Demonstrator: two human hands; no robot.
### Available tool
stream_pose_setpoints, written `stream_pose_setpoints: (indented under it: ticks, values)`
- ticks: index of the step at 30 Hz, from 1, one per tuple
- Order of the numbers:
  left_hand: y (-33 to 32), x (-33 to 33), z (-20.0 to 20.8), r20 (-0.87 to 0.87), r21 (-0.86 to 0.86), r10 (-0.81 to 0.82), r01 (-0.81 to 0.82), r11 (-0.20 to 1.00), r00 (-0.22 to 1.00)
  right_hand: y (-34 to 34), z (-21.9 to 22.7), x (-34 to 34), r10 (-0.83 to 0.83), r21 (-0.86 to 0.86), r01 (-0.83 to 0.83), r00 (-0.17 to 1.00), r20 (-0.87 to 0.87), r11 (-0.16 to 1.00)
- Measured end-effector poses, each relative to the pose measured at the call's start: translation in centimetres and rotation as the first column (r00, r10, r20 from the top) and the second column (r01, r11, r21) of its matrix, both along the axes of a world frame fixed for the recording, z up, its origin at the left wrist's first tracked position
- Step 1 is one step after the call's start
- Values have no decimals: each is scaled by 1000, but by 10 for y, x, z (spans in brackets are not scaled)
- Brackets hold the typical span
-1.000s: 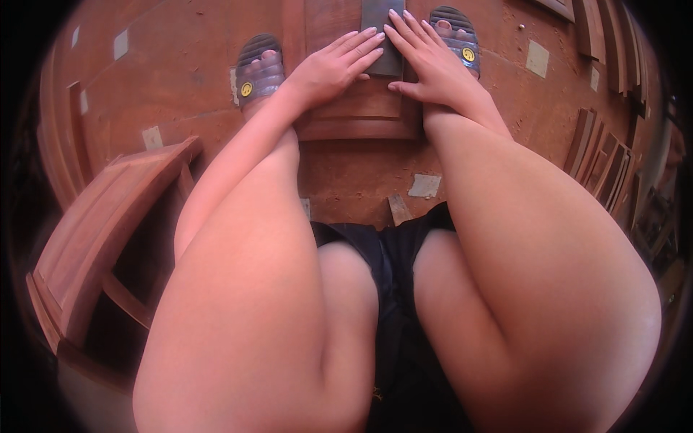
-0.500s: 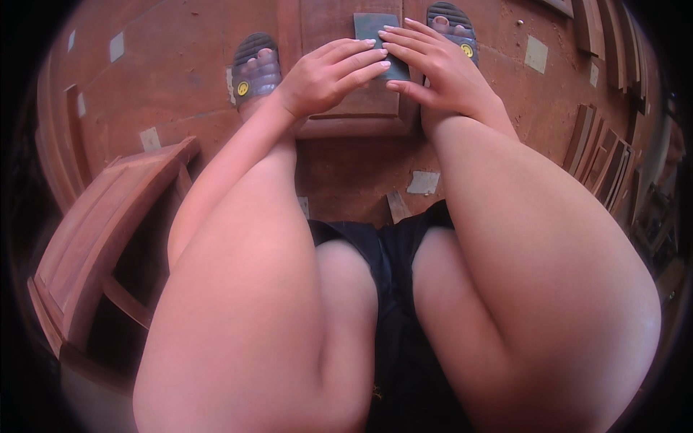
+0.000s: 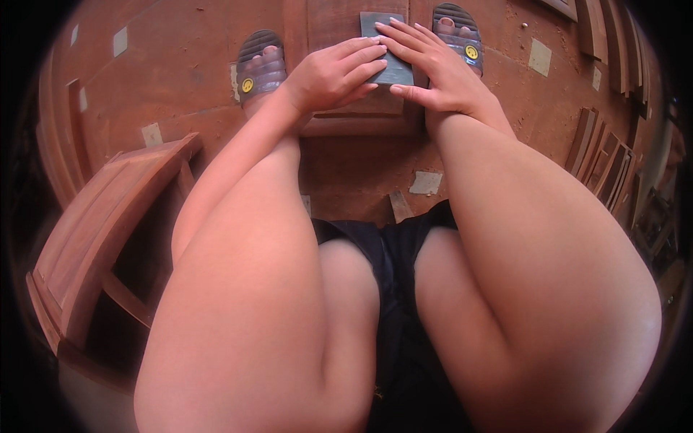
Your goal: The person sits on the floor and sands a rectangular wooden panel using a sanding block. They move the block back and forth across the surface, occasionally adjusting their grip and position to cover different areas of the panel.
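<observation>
At the top centre of the frame, both hands rest on a small grey rectangular sanding pad [image 3: 390,54], which lies flat on a reddish-brown wooden board [image 3: 339,22] running from the upper edge down to the middle of the picture. Left hand [image 3: 333,74]: fingers extended and pressed side by side, their tips overlapping the left edge of the pad; the palm lies on the board beside it. Right hand [image 3: 433,72]: fingers spread over the top and right edge of the pad, thumb lying along its lower edge. Neither hand is curled into a fist; both lie flat, pressing the pad between them and the wood rather than pinching it. Flanking the board at the upper edge, two feet in translucent grey slide sandals, the left sandal [image 3: 260,65] at upper left of the hands and the right sandal [image 3: 458,32] just behind the right hand's fingers, stand on a dusty red-brown floor [image 3: 180,79]. Small pale square scraps [image 3: 426,182] lie scattered on that floor. At lower left, a slatted wooden frame [image 3: 94,238] of the same reddish timber lies tilted. At the right rim, a row of narrow wooden slats [image 3: 603,155] leans in a stack. Bare knees and dark shorts [image 3: 393,252] fill the lower half.
</observation>
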State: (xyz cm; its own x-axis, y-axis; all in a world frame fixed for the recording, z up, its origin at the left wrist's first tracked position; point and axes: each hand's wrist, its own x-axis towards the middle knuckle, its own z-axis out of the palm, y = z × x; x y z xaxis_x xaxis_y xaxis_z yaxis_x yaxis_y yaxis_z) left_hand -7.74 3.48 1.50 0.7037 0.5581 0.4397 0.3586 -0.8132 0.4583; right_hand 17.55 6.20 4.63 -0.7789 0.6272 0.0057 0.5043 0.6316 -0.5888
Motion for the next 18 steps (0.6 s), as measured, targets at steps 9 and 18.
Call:
stream_pose_setpoints:
  ticks: [9,18]
  values:
    - [0,3,-12,23,-72,-8,9,997,1000,1,-9,0,-24,17,24,1000,-5,1000]
    - [0,3,-15,-25,-90,66,-68,994,998,4,-24,-4,-23,117,20,1000,19,993]
